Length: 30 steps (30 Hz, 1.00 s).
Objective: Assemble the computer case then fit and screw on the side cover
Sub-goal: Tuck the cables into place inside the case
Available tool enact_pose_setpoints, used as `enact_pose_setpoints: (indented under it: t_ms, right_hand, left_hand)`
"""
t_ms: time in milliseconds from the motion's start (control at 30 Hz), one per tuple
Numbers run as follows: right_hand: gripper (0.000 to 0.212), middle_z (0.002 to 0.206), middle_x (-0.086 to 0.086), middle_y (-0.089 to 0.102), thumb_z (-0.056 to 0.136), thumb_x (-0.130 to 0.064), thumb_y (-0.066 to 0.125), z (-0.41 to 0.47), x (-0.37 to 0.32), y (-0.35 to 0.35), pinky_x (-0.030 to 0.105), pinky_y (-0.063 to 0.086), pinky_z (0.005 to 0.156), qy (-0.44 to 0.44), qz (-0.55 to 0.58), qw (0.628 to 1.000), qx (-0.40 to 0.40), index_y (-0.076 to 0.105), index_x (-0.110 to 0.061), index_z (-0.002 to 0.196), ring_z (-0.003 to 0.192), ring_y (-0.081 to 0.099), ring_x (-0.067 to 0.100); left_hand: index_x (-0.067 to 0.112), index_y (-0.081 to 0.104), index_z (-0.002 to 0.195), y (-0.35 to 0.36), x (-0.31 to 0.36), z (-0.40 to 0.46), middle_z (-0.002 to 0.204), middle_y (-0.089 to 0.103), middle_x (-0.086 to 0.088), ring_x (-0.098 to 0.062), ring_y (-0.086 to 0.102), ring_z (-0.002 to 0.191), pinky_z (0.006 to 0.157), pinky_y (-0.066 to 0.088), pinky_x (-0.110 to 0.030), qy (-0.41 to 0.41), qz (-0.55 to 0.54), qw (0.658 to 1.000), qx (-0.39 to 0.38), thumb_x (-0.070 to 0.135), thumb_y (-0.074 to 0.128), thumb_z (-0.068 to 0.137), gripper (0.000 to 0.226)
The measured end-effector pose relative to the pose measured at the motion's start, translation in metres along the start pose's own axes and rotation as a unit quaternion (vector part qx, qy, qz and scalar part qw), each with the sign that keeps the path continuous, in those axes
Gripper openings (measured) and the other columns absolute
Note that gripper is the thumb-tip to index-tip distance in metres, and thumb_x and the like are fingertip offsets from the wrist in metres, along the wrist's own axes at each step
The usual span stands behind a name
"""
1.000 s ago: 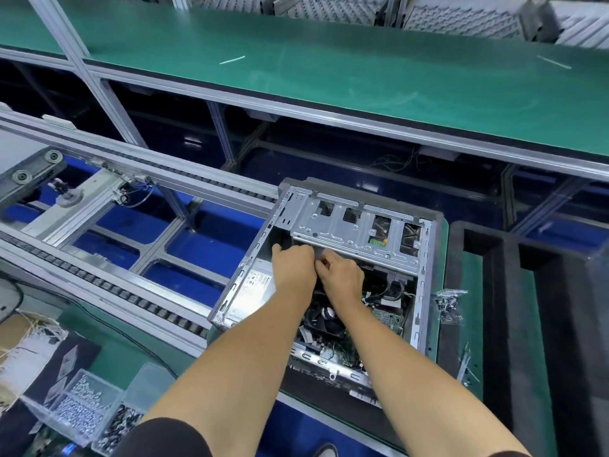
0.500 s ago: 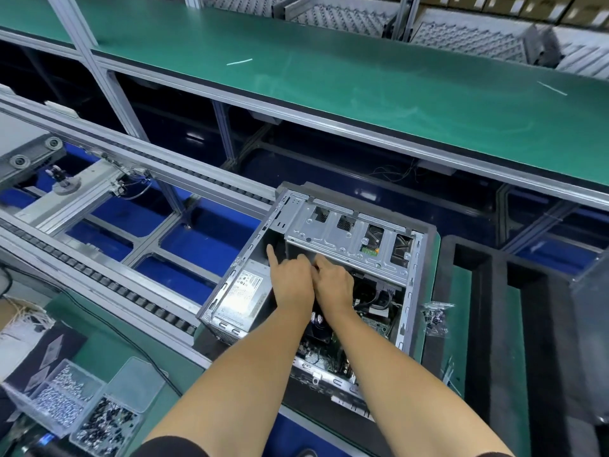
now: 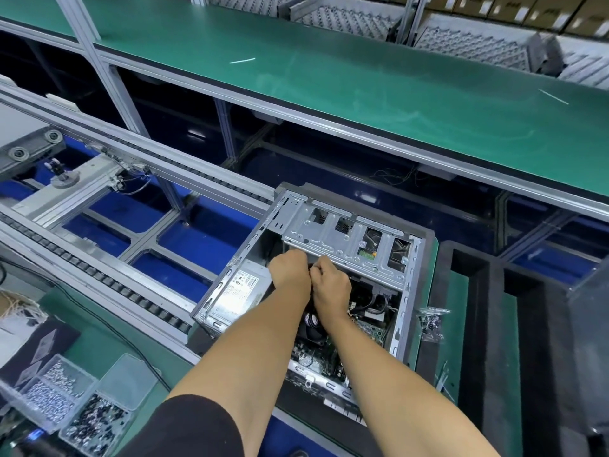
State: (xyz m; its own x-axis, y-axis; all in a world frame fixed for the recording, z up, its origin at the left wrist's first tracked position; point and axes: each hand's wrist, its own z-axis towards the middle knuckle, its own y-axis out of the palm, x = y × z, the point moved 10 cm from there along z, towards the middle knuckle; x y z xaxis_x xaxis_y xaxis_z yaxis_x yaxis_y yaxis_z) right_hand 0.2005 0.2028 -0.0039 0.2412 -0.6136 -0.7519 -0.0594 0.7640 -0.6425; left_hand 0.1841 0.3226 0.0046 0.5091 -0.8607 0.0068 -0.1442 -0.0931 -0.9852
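My open computer case (image 3: 333, 258) lies on its side on a green-edged tray (image 3: 431, 258), side cover off. Both my hands reach into the case, just below its silver drive cage (image 3: 346, 235). My left hand (image 3: 290, 272) is curled into a fist; I cannot tell what it holds. My right hand (image 3: 329, 285) touches it, fingers bent at something small and dark between them. Right of the case lies a bag of screws (image 3: 431, 323); left of it, well apart, are screw boxes (image 3: 66, 400)

Both hands (image 3: 309, 278) inside open case (image 3: 408, 291)
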Motion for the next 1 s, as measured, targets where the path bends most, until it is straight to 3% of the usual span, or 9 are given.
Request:
enact_pose_setpoints:
  t_ms: [300, 400, 533, 700, 867, 933, 1000]
  right_hand:
    - [0.02, 0.057, 0.007, 0.052, 0.098, -0.014, 0.053, 0.002, 0.004, -0.003, 0.036, 0.031, 0.055, 0.015, -0.009, 1.0, 0.025, 0.05, -0.016, 0.078, 0.056, 0.05, 0.031]
    - [0.02, 0.058, 0.01, 0.053, 0.095, -0.012, 0.053, 0.002, 0.003, 0.004, 0.04, 0.036, 0.054, 0.013, 0.02, 1.0, 0.01, 0.048, -0.016, 0.076, 0.057, 0.051, 0.033]
    - [0.015, 0.055, 0.001, 0.048, 0.091, -0.021, 0.047, 0.001, 0.0, 0.003, 0.035, 0.028, 0.053, -0.007, 0.046, 0.999, 0.015, 0.047, -0.021, 0.075, 0.053, 0.042, 0.02]
    - [0.018, 0.054, -0.006, 0.044, 0.093, -0.019, 0.049, 0.0, 0.005, 0.005, 0.034, 0.027, 0.053, 0.006, 0.046, 0.999, 0.005, 0.044, -0.022, 0.076, 0.052, 0.038, 0.016]
    - [0.005, 0.067, -0.004, 0.058, 0.096, -0.021, 0.049, -0.001, -0.005, 0.005, 0.036, 0.041, 0.059, -0.008, -0.035, 0.999, -0.036, 0.053, -0.024, 0.095, 0.064, 0.056, 0.023]
    - [0.013, 0.071, -0.005, 0.061, 0.097, -0.025, 0.045, -0.004, -0.01, 0.003, 0.036, 0.043, 0.063, -0.007, -0.048, 0.998, -0.046, 0.052, -0.027, 0.107, 0.067, 0.058, 0.021]
    - [0.011, 0.064, -0.008, 0.057, 0.097, -0.026, 0.043, -0.01, -0.016, -0.002, 0.033, 0.037, 0.058, -0.014, -0.054, 0.998, -0.038, 0.047, -0.03, 0.107, 0.058, 0.055, 0.014]
  left_hand:
    - [0.018, 0.064, 0.102, -0.004, 0.006, -0.005, 0.099, 0.069, 0.0, -0.02, 0.069, 0.089, 0.063, 0.043, -0.03, 0.067, 0.04, 0.997, 0.012, 0.005, 0.066, 0.089, 0.018]
    - [0.019, 0.064, 0.094, -0.006, 0.008, -0.006, 0.092, 0.069, 0.002, -0.019, 0.068, 0.083, 0.061, 0.039, -0.029, 0.066, 0.03, 0.997, 0.026, 0.006, 0.058, 0.093, 0.014]
    - [0.022, 0.053, 0.081, -0.001, 0.01, -0.002, 0.089, 0.068, 0.004, -0.017, 0.066, 0.078, 0.053, 0.033, -0.027, 0.053, 0.029, 0.998, 0.023, 0.006, 0.056, 0.094, 0.021]
    - [0.021, 0.065, 0.098, 0.006, 0.014, 0.004, 0.094, 0.069, 0.004, -0.017, 0.067, 0.08, 0.055, 0.038, -0.028, 0.082, 0.063, 0.995, 0.011, 0.006, 0.056, 0.093, 0.017]
    - [0.017, 0.066, 0.102, 0.001, 0.01, 0.003, 0.082, 0.058, 0.004, -0.018, 0.061, 0.073, 0.059, 0.041, -0.029, 0.12, 0.07, 0.99, -0.018, 0.013, 0.058, 0.092, 0.013]
    - [0.017, 0.065, 0.107, -0.008, -0.003, 0.009, 0.094, 0.064, 0.001, -0.02, 0.065, 0.082, 0.061, 0.043, -0.031, 0.112, 0.052, 0.992, -0.016, 0.016, 0.058, 0.094, 0.015]
    - [0.015, 0.064, 0.113, -0.013, -0.02, 0.019, 0.107, 0.069, -0.003, -0.025, 0.069, 0.093, 0.068, 0.048, -0.033, 0.087, 0.027, 0.995, -0.029, 0.023, 0.062, 0.095, 0.02]
